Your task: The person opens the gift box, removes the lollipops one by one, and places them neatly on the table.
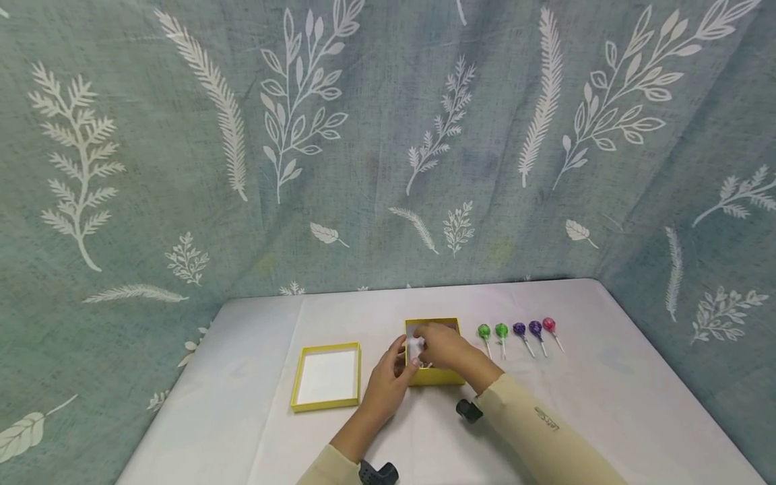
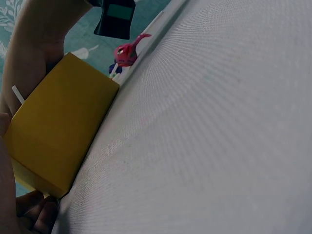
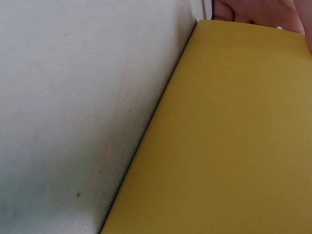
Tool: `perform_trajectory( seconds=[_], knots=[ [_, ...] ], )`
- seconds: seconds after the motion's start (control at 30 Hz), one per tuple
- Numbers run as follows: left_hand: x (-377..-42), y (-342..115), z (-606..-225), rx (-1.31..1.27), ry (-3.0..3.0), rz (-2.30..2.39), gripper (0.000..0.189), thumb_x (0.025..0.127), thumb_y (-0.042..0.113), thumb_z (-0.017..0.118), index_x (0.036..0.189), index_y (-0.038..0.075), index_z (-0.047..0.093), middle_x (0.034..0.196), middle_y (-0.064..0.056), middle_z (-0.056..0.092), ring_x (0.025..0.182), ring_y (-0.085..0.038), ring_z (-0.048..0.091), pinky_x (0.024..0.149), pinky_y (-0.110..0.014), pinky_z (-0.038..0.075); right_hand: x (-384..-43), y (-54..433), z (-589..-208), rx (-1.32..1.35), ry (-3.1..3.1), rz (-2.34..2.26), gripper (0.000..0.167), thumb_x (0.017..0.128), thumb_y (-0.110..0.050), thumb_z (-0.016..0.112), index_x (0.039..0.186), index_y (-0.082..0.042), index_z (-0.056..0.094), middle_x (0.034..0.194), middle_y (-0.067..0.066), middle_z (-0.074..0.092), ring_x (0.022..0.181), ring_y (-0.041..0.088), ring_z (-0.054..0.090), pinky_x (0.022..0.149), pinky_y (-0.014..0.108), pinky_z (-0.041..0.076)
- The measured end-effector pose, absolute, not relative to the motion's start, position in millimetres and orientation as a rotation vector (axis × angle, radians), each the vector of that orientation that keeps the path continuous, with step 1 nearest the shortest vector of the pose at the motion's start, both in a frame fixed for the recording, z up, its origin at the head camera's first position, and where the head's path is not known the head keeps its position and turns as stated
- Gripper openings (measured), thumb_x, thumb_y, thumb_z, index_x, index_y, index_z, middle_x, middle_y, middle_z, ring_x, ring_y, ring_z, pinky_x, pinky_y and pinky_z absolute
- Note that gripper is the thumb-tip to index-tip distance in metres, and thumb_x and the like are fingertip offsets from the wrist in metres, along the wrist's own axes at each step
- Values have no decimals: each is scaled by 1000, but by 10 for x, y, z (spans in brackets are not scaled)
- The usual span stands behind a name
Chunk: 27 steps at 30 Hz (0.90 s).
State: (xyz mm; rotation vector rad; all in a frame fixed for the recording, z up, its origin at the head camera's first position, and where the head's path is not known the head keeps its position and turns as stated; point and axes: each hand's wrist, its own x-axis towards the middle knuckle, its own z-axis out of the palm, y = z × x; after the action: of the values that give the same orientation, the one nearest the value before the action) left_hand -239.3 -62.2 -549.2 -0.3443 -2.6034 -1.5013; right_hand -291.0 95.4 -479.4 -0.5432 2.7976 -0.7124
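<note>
The open yellow box (image 1: 438,377) stands on the table, with white lining or paper showing inside. My left hand (image 1: 386,385) grips its left side, the thumb at the front left corner; in the left wrist view, fingers (image 2: 36,214) touch the box's lower corner. My right hand (image 1: 445,347) reaches down into the box from the right with bent fingers. The box and the hand itself hide what the right fingertips touch. A thin white stick (image 2: 18,94) pokes up above the box rim in the left wrist view, close to the right forearm.
The box's yellow-rimmed lid (image 1: 329,376) lies inside up to the left. Right of the box is a row of lollipops: two green (image 1: 501,330), two purple (image 1: 535,327) and one pink-red (image 1: 549,325). A patterned cloth (image 1: 376,168) hangs behind the white-covered table (image 1: 606,404).
</note>
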Motion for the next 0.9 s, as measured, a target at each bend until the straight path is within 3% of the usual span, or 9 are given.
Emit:
perform_trajectory(
  seconds=[0.2, 0.33, 0.47, 0.7, 0.9],
  knots=[
    [-2393, -624, -5476, -355, -2600, -1495, 62, 98, 48, 52, 152, 24, 32, 141, -6, 49, 115, -22, 56, 90, -40, 49, -2948, 936, -4797, -498, 2765, -771, 50, 83, -9, 76, 130, -5, 59, 94, 7, 65, 63, 12, 60, 55, 26, 51],
    [-2405, -633, -5457, -356, -2595, -1500, 63, 98, 48, 51, 152, 23, 32, 139, -8, 50, 115, -23, 57, 90, -40, 49, -2984, 925, -4790, -505, 2795, -715, 46, 83, -13, 76, 126, -5, 62, 85, 0, 63, 67, 12, 59, 60, 29, 52],
    [-2417, -638, -5441, -357, -2593, -1511, 62, 98, 47, 52, 152, 23, 32, 138, -10, 51, 113, -24, 58, 89, -40, 50, -3012, 904, -4783, -519, 2825, -656, 42, 84, -18, 77, 122, -5, 64, 86, -2, 63, 73, 12, 58, 66, 31, 51],
    [-2387, -633, -5459, -348, -2596, -1533, 61, 98, 48, 51, 152, 25, 32, 138, -9, 51, 110, -22, 59, 88, -41, 50, -3009, 896, -4826, -538, 2852, -657, 28, 89, -12, 70, 116, -8, 68, 90, 1, 64, 73, 13, 58, 64, 30, 51],
    [-2362, -644, -5473, -361, -2599, -1526, 62, 98, 50, 49, 152, 25, 32, 137, -10, 51, 113, -25, 58, 90, -43, 49, -2965, 916, -4814, -583, 2886, -696, 29, 92, -15, 67, 121, -13, 66, 104, 3, 61, 76, 14, 55, 66, 31, 50]
  ],
)
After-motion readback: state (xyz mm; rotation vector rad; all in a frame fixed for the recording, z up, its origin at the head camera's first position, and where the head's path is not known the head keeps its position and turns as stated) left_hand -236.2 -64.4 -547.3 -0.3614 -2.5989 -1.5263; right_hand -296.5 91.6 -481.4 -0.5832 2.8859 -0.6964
